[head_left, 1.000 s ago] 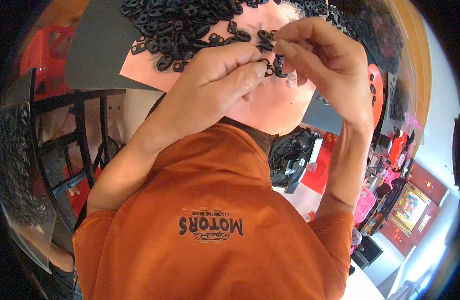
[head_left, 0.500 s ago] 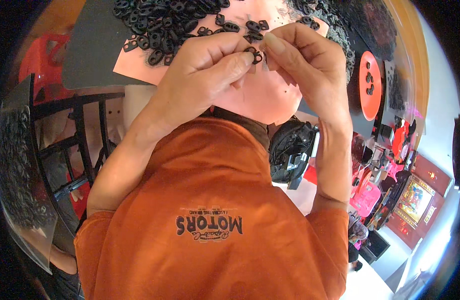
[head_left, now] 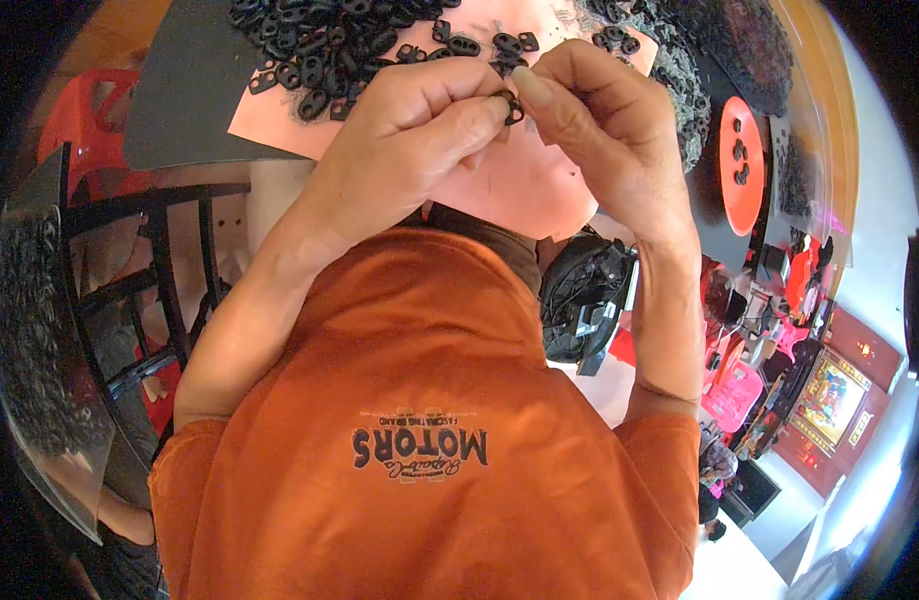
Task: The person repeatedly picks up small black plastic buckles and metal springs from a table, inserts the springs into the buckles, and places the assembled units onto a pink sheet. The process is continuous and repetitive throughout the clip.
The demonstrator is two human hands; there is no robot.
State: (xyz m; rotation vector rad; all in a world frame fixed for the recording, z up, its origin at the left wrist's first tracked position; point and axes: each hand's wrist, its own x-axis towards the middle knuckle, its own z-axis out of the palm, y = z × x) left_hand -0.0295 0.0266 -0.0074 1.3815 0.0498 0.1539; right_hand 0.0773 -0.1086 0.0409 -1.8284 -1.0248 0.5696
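Pile of black pieces (head_left: 330, 45) sits just behind; small black piece (head_left: 513, 106) clamped between both hands' fingers (head_left: 480, 108).

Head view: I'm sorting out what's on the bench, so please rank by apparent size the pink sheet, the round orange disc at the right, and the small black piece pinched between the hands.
1. Pink sheet, largest, though the hands cover part of it.
2. Round orange disc.
3. Small black piece, smallest, pinched between the left hand and right hand.
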